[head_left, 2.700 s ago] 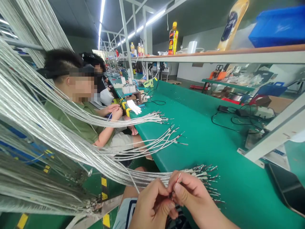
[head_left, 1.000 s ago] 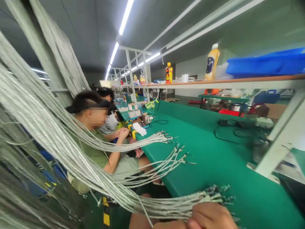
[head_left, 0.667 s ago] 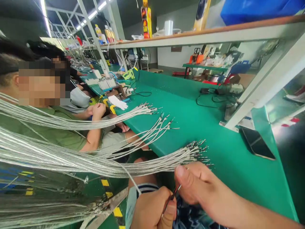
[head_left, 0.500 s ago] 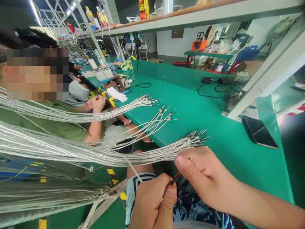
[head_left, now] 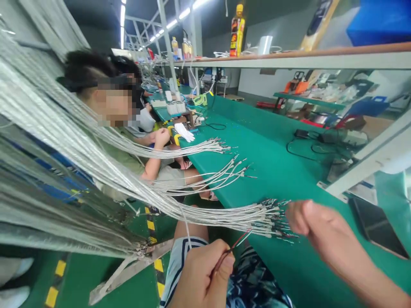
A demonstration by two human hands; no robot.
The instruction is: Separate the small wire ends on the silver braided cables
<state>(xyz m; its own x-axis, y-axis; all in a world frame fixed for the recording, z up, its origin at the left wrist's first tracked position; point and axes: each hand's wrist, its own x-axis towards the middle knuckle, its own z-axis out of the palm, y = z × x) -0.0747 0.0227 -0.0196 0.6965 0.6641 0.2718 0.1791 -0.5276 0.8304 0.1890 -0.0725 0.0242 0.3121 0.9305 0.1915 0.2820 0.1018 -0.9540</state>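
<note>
My left hand (head_left: 207, 271) is closed in a pinch around one cable near its end. Thin red, white and dark wires (head_left: 240, 240) stick out past the thumb and finger, and the white cable (head_left: 186, 226) runs up behind the hand. To the right, my right hand (head_left: 316, 224) is raised over the green table, apart from the held wires. Its fingers are curled together and somewhat blurred; anything between them is hidden. Just left of it lies a bundle of white cables (head_left: 224, 216) with stripped, dark-tipped ends (head_left: 272, 218) on the table.
Two more cable groups, a smaller one (head_left: 221, 173) and a farther one (head_left: 199, 149), cross the edge of the green table (head_left: 257, 171). A phone (head_left: 379, 226) lies at the right by a white post (head_left: 362, 171). A co-worker (head_left: 128, 149) sits at left. White gloves (head_left: 184, 132) lie farther back.
My right hand has moved away from the left, rightward across the table. The wire ends in my left hand are now exposed. The view has tilted up and shifted left.
</note>
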